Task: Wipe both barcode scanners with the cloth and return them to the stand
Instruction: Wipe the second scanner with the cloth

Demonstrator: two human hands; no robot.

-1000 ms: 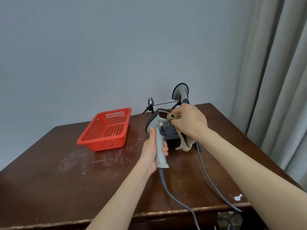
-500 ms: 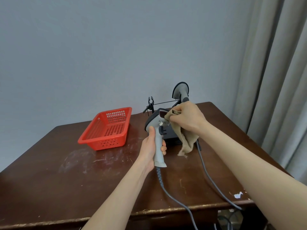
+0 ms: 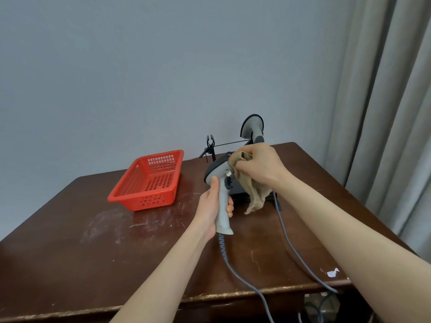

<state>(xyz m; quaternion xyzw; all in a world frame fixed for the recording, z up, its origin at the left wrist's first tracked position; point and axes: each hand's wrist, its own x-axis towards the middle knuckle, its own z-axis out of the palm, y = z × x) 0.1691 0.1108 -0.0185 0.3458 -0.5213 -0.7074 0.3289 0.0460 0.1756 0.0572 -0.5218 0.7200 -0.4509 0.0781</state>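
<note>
Left hand (image 3: pixel 208 209) grips the scanner (image 3: pixel 222 201) by its handle, right hand (image 3: pixel 256 166) pinches the cloth (image 3: pixel 254 193) against its head. Best to brace firmly and rub in short strokes.

Grey scanner (image 3: pixel 221 206) upright, tan cloth (image 3: pixel 254 194) against its head; second scanner (image 3: pixel 253 123) sits on stand (image 3: pixel 237 190)

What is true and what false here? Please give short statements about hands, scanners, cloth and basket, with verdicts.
1. The left hand grips the grey scanner by its handle. True.
2. The right hand presses the cloth on its head. True.
3. The second scanner lies in the red basket. False: it stands behind the right hand; the red basket holds none.
4. The cloth lies in the red basket. False: it hangs from the right hand.
</note>
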